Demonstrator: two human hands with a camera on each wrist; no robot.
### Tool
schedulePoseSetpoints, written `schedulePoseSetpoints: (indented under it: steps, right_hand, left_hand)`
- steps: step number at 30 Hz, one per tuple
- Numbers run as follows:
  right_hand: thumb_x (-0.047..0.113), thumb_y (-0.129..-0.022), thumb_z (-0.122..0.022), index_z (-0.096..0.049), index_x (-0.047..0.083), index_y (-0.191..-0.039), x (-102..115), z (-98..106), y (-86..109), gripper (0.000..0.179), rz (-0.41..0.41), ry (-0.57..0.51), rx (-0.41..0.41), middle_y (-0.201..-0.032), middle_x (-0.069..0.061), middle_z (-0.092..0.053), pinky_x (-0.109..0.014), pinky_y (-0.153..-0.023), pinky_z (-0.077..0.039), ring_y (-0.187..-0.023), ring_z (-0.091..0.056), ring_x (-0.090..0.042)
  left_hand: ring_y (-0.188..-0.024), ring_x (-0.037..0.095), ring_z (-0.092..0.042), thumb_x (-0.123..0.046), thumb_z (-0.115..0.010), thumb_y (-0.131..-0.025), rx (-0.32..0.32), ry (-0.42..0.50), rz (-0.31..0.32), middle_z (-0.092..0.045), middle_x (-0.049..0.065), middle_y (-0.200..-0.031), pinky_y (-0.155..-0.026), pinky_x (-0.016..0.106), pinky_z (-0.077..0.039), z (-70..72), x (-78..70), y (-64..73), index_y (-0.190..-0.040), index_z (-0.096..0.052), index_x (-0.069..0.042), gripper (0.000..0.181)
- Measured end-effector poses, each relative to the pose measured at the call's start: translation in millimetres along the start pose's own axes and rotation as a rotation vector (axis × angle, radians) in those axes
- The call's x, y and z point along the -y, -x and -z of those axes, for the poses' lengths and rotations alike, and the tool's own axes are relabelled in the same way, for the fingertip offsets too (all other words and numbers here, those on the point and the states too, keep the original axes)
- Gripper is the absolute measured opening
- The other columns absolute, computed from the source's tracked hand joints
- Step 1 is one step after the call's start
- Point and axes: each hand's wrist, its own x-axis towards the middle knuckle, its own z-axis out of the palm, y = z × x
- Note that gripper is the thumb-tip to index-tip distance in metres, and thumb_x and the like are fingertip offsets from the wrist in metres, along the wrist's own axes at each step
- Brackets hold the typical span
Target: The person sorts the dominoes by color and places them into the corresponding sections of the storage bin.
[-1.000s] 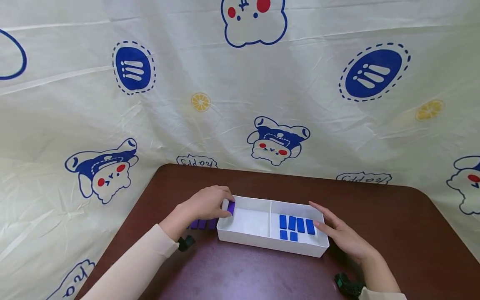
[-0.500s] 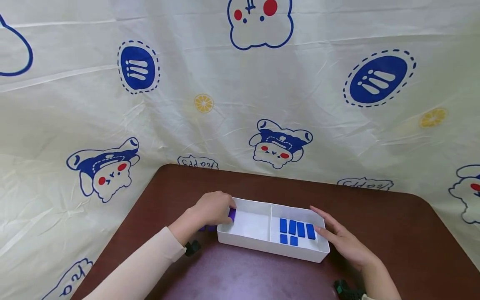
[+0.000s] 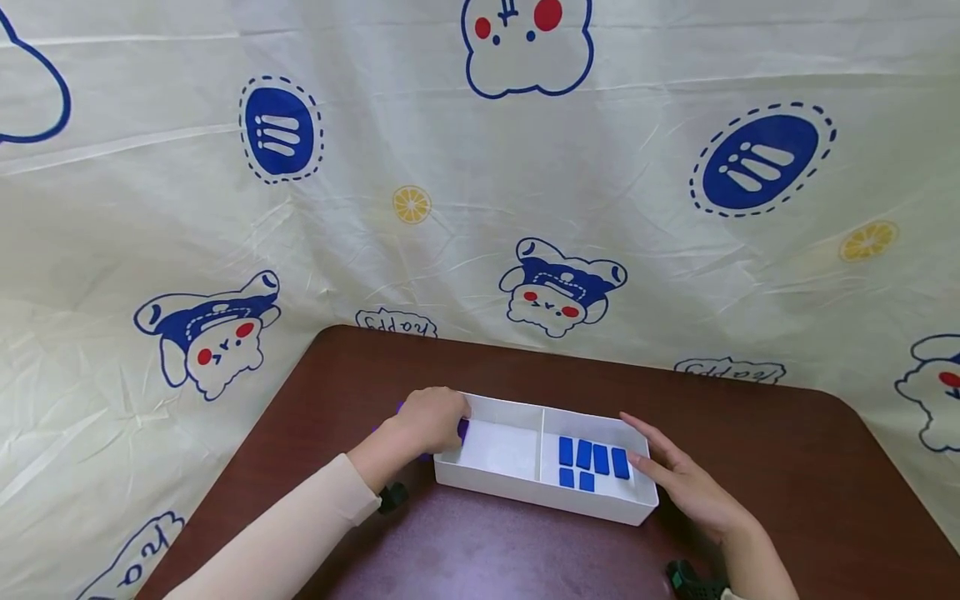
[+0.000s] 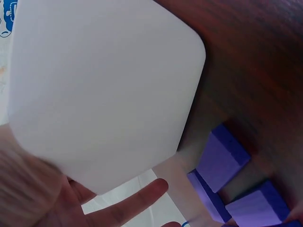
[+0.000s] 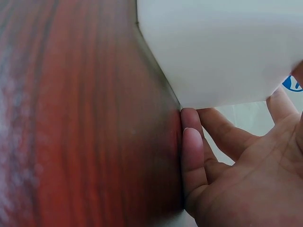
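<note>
A long white two-compartment box [image 3: 525, 492] stands on the table. My left hand [image 3: 433, 419] reaches over its left end and pinches a purple block [image 3: 462, 430] just inside the left compartment. The box's end wall [image 4: 104, 85] hides those fingertips in the left wrist view. At the right end my right hand [image 3: 686, 475] holds the box, thumb over the rim and fingers outside; in the right wrist view some fingertips [image 5: 191, 142] rest low by the wall. Several blue blocks [image 3: 584, 454] lie in two rows in the right compartment.
More purple blocks [image 4: 222, 163] lie on the brown table [image 3: 480, 546] left of the box, mostly hidden behind the left hand in the head view. A printed white sheet [image 3: 420, 125] hangs behind the table's far edge.
My left hand has lowered slightly and turned over the box's left end, covering more of the purple block. My right hand stays on the box. The head view has shifted slightly.
</note>
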Motion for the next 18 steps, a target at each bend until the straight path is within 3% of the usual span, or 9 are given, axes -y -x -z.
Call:
schedulePoseSetpoints:
  steps: [4,10,18]
  right_hand:
    - [0.045,-0.095,-0.054,-0.021,0.049,-0.149,-2.1,0.5,0.6,0.063,0.008,0.010,0.000,-0.164,-0.006,-0.003,-0.079,-0.101,-0.008,-0.147,0.000,-0.045]
    - [0.045,-0.096,-0.054,-0.023,0.048,-0.149,-2.3,1.2,1.0,0.062,0.047,0.034,-0.012,-0.163,-0.007,-0.008,-0.078,-0.101,-0.013,-0.146,-0.007,-0.044]
    - [0.043,-0.096,-0.054,-0.024,0.046,-0.149,-4.4,-0.4,3.2,0.061,0.061,0.013,-0.009,-0.163,-0.006,-0.009,-0.078,-0.101,-0.013,-0.146,-0.007,-0.044]
  left_hand:
    - [-0.077,0.014,-0.055,-0.023,-0.078,-0.076,0.009,-0.038,0.015,-0.070,-0.002,-0.099,-0.063,0.035,-0.047,-2.7,-1.9,-1.6,-0.102,-0.075,-0.021,0.026]
    - [-0.081,0.015,-0.057,-0.022,-0.078,-0.075,0.007,-0.033,0.036,-0.070,-0.001,-0.101,-0.065,0.037,-0.048,-0.6,-4.2,-1.1,-0.105,-0.074,-0.020,0.030]
    - [-0.082,0.016,-0.057,-0.021,-0.077,-0.076,0.025,-0.026,0.044,-0.070,0.000,-0.099,-0.065,0.037,-0.047,-0.1,-6.8,0.5,-0.105,-0.074,-0.020,0.028]
